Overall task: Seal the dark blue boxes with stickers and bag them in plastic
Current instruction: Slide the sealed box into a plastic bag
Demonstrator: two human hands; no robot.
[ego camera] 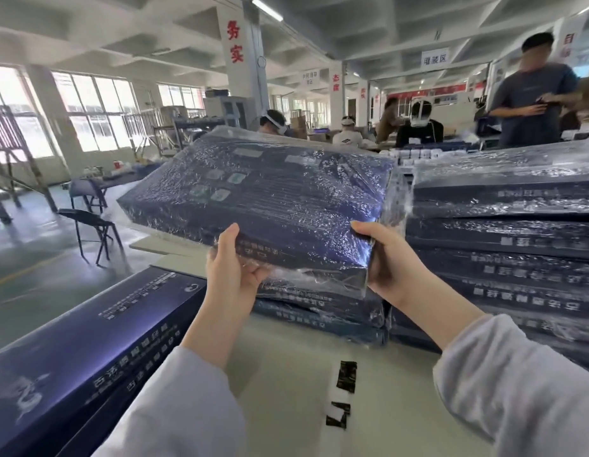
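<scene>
The left hand (233,268) and right hand (390,263) each grip a near corner of the bagged dark blue box (270,199), thumbs on top, holding it tilted above the low stack of bagged boxes (319,311), probably to lay it there.

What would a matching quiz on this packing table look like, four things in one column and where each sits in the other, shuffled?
Things:
1. sticker strip
2. bagged box
3. unbagged boxes
4. tall bagged stack

Places:
A. piled on the right side of the table
B. gripped by the left hand and right hand, lifted
C. flat on the white tabletop between the forearms
D. at the left table edge, no plastic

Pairs: 1-C, 2-B, 3-D, 4-A
</scene>
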